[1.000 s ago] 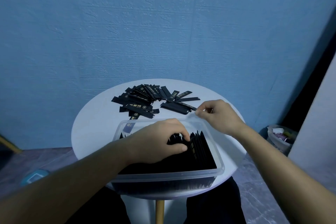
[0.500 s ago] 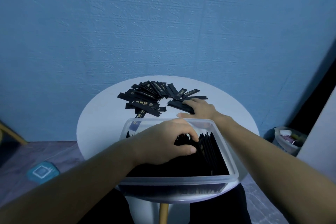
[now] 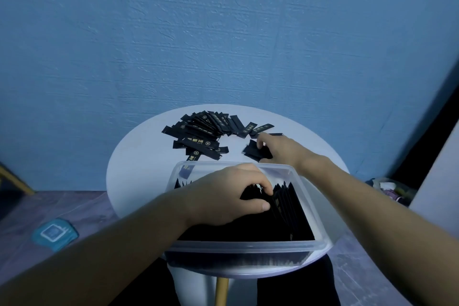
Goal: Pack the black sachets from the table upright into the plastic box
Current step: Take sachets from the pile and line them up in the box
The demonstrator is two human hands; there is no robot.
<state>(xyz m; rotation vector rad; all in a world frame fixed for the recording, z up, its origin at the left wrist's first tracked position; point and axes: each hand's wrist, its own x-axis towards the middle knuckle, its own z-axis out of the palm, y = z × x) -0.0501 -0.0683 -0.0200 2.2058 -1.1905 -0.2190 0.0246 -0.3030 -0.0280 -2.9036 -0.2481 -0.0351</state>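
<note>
My right grip (image 3: 280, 149) has moved off the box (image 3: 236, 247) rim and now pinches a few loose sachets (image 3: 254, 151) on the worktop (image 3: 139, 169) just beyond the box. My left grip (image 3: 223, 196) stays curled on the packed sachets (image 3: 285, 206) inside the box, apparently holding a slot open. Next insertion pending.

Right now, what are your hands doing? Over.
Left hand holds packed sachets back inside plastic box. Right hand grips loose sachets on table. Pile waiting, nothing blocking.

clear plastic box (image 3: 248, 247), open-topped, nearly full of black sachets (image 3: 288, 208) standing upright in rows. loose sachets (image 3: 198, 131) lie flat, heaped beyond it; small bunch (image 3: 254, 152) just right.
</note>
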